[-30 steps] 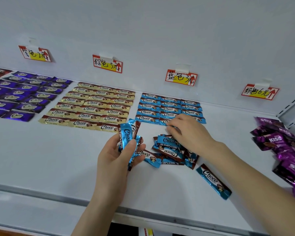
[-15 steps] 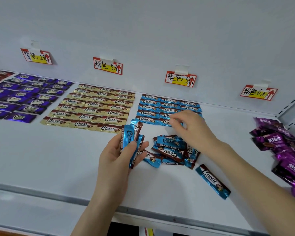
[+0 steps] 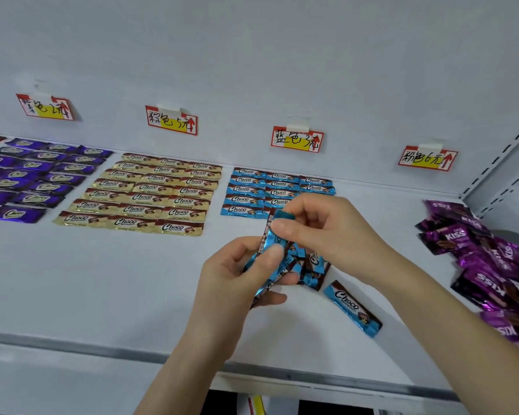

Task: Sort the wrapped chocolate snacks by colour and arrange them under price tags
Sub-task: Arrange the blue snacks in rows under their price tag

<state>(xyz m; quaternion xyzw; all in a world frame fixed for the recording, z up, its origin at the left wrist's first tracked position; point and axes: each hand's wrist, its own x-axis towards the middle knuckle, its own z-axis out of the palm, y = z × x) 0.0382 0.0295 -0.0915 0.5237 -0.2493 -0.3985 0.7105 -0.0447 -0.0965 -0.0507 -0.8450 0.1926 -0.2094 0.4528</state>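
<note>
My left hand (image 3: pixel 240 277) grips a small bundle of blue Choco bars (image 3: pixel 274 250), held upright above the shelf. My right hand (image 3: pixel 327 232) pinches the top end of one bar in that bundle. A loose heap of blue bars (image 3: pixel 313 271) lies on the shelf just behind my hands, partly hidden. One single blue bar (image 3: pixel 352 308) lies apart to the right. Neat rows of blue bars (image 3: pixel 252 190) sit under the blue price tag (image 3: pixel 297 139).
Gold Choco rows (image 3: pixel 138 199) lie under the second price tag (image 3: pixel 171 119), purple Choco rows (image 3: pixel 33 175) under the first tag (image 3: pixel 45 106). A pile of magenta KISS packs (image 3: pixel 486 259) sits at the right, near the fourth tag (image 3: pixel 427 157). The shelf front edge (image 3: pixel 102 348) runs below.
My right hand came back from the arranged blue rows to the bundle in my left hand and now pinches the top bar. My left hand shifted slightly right with the bundle.
</note>
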